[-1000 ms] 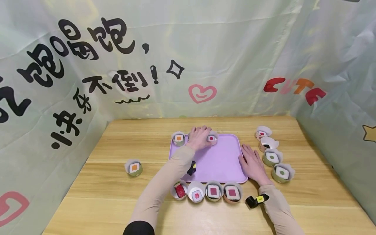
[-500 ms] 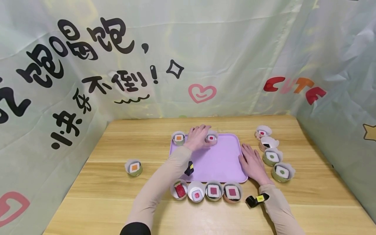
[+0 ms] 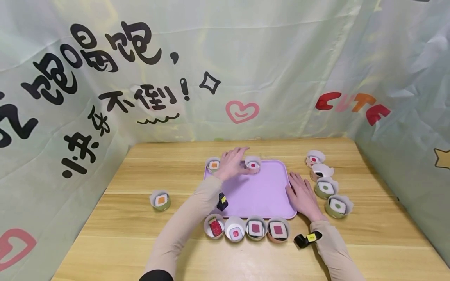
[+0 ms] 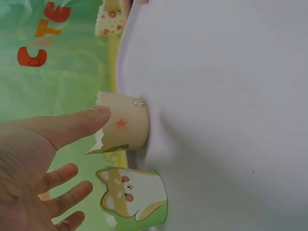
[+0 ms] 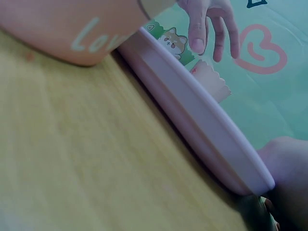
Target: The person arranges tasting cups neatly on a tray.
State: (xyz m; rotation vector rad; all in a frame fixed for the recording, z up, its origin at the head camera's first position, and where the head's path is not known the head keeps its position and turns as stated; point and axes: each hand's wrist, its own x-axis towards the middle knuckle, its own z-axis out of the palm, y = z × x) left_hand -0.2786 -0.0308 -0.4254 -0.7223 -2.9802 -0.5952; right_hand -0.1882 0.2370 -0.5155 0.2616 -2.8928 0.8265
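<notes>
My left hand (image 3: 230, 164) hovers over the back of the purple tray (image 3: 260, 195), fingers spread and holding nothing. Its thumb points at a pale pink paper cup (image 3: 253, 167) holding a toy sushi roll with a red centre; in the left wrist view the thumb overlaps that cup's (image 4: 126, 126) scalloped rim. Beside it there stands a green paper cup with a dog print (image 4: 139, 197). Left of the hand, a cup with an orange-centred roll (image 3: 213, 165) sits at the tray's back left corner. My right hand (image 3: 303, 196) rests flat along the tray's right edge.
A row of cups with sushi pieces (image 3: 255, 228) lines the tray's front edge. Several more cups (image 3: 325, 188) stand to the right of my right hand. One cup with an orange-centred roll (image 3: 161, 200) stands alone at left. A printed cloth (image 3: 281, 70) walls the table.
My left hand has drawn left, away from the pink cup, and its fingers have spread wider. The cups and my right hand stay where they were.
</notes>
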